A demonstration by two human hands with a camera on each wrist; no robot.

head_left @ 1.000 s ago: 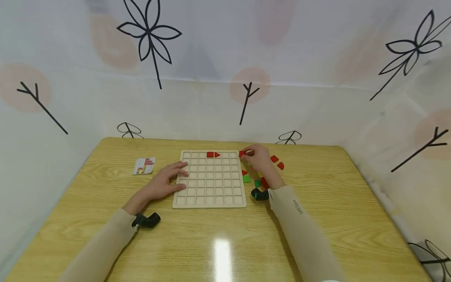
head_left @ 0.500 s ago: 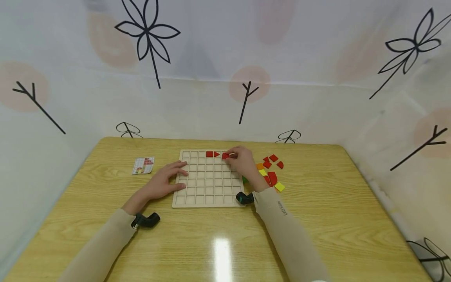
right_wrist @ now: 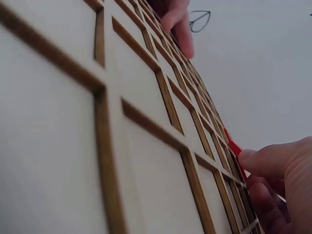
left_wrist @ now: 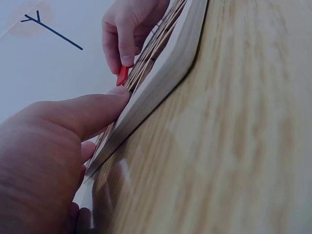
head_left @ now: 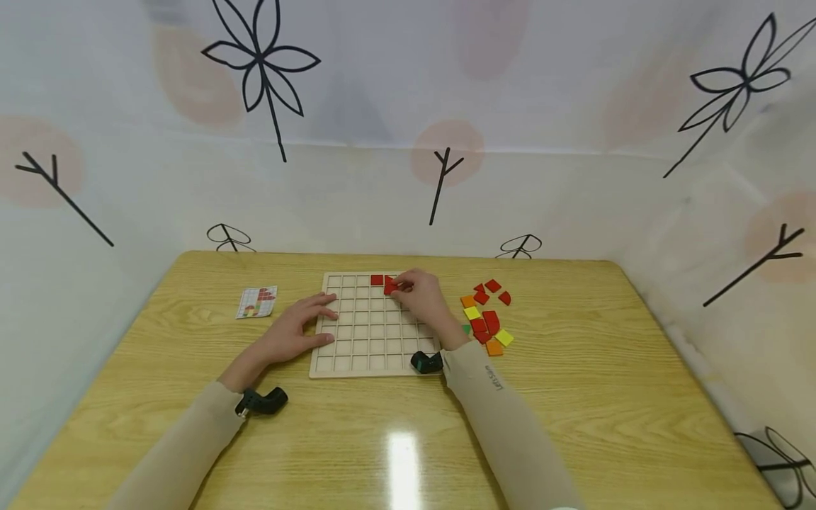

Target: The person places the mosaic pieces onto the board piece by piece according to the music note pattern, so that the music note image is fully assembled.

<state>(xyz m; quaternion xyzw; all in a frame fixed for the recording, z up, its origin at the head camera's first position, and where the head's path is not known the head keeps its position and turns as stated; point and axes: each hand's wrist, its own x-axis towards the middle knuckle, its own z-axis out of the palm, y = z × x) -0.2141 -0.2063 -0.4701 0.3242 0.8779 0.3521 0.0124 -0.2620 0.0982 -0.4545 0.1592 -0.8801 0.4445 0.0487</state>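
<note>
My left hand (head_left: 295, 329) rests on the left edge of a pale wooden grid board (head_left: 353, 347), fingers spread; its thumb (left_wrist: 100, 109) lies along the rim in the left wrist view. My right hand (head_left: 422, 296) pinches a red tile (head_left: 389, 290) between thumb and fingertips, low over the second row from the back. The left wrist view shows this tile edge-on and tilted. In the back row sit a red square tile (head_left: 377, 280) and, just right of it, a red pointed tile (head_left: 387, 279), partly hidden by the right fingers.
Right of the board lie several loose tiles: red (head_left: 490, 322), yellow (head_left: 504, 337), orange (head_left: 494, 348) and a partly hidden green one (head_left: 466, 329). A small pattern card (head_left: 257, 302) lies left of the board. A patterned cloth (head_left: 357, 198) hangs behind the table.
My right hand has carried the red tile leftward from beside the board's back right corner to near the pointed tile. The loose tiles are uncovered. My left hand stays put.
</note>
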